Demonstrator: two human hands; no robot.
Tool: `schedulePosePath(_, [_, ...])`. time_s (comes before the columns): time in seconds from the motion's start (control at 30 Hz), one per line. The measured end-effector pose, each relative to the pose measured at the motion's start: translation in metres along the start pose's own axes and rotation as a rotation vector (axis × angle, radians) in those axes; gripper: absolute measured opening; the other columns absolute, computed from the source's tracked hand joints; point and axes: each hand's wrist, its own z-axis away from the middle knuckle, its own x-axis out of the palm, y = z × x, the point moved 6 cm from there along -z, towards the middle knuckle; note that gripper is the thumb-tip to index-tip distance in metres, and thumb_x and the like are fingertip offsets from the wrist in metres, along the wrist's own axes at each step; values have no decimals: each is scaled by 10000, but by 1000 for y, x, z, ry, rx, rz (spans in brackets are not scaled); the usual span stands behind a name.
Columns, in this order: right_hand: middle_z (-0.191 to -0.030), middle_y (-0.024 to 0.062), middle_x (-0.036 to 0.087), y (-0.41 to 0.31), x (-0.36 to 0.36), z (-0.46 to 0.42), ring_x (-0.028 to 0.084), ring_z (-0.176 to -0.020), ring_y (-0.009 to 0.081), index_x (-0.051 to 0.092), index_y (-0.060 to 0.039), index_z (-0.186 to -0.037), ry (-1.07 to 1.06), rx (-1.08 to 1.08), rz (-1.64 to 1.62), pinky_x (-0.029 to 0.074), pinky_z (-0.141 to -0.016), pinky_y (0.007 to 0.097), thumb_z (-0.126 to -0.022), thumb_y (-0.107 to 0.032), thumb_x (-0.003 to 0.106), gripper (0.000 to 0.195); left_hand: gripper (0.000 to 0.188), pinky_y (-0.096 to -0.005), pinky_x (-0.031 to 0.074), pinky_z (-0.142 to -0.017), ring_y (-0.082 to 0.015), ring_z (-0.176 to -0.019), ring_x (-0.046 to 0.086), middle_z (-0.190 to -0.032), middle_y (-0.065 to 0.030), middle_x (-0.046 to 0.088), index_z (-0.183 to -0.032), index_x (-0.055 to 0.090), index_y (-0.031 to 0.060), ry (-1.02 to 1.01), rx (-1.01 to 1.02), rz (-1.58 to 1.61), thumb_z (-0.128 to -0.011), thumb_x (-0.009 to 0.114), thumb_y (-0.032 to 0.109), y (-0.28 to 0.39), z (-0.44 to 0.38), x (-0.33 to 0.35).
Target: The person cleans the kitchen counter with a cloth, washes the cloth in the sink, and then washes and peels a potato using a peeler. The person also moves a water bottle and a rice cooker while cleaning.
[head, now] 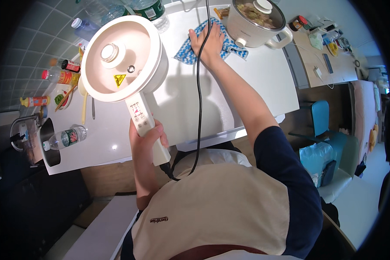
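Observation:
My left hand point(148, 136) grips the long handle of a cream electric skillet point(141, 81), raised above the counter. Its round lid with a white knob is on, and a yellow warning sticker shows through or on it. Buttons line the handle, and a black power cord point(198, 74) leads from its end up across the view. My right hand point(210, 44) presses flat, fingers spread, on a blue-and-white patterned cloth point(184, 52) lying on the white counter point(185, 112). Beside the cloth stands a white electric pot point(243, 29) with food under its clear lid.
Sauce bottles point(63, 77), a small plate point(66, 100) with vegetables and chopsticks, and large water bottles point(149, 13) line the counter's far and left sides. A water bottle point(66, 138) lies near the sink point(50, 143). At right are a wooden desk point(312, 65) and a teal chair point(320, 117).

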Motion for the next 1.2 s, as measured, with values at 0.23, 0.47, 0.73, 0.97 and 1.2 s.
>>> schedulePosePath(0.23, [-1474, 156, 389, -19, 51, -54, 305, -1394, 315, 430, -60, -1405, -129, -226, 189, 201, -1132, 525, -847, -422, 502, 669, 392, -291, 441, -469, -176, -492, 533, -735, -94, 540, -1112, 442, -24, 81, 29, -50, -745, 576, 3, 17, -1, -7])
schedulePosePath(0.47, [-1513, 159, 334, -31, 66, -47, 305, -1403, 310, 389, -34, -1424, -362, -546, 149, 203, -1152, 481, -894, -379, 443, 634, 352, -282, 419, -454, -137, -483, 481, -731, -64, 503, -1086, 474, 9, 124, -10, -105, -748, 565, 46, 20, -4, 0])
schedulePosePath(0.73, [-1431, 289, 394, -91, -8, 78, 362, -1352, 387, 418, 107, -1358, -254, -576, 88, 235, -1118, 515, -764, -424, 579, 813, 402, -284, 419, -445, -139, -493, 498, -739, -71, 517, -1110, 471, -14, 65, 34, -57, -746, 615, 77, 26, -10, 11])
schedulePosePath(0.97, [-1380, 208, 444, -155, 8, 187, 381, -1312, 358, 403, -4, -1378, -337, -596, 278, 288, -1065, 510, -716, -373, 651, 798, 401, -283, 418, -449, -144, -500, 503, -737, -74, 529, -1105, 483, -20, 21, 41, -51, -747, 631, 87, 30, -14, 22])
schedulePosePath(1.2, [-1154, 85, 503, -166, 2, 272, 438, -1183, 208, 457, -99, -1207, 1215, -462, 3529, 359, -1023, 337, -838, -312, 616, 454, 392, -292, 412, -457, -143, -510, 490, -711, -69, 513, -1092, 478, -21, -32, -24, -80, -753, 634, 97, 18, -28, 43])
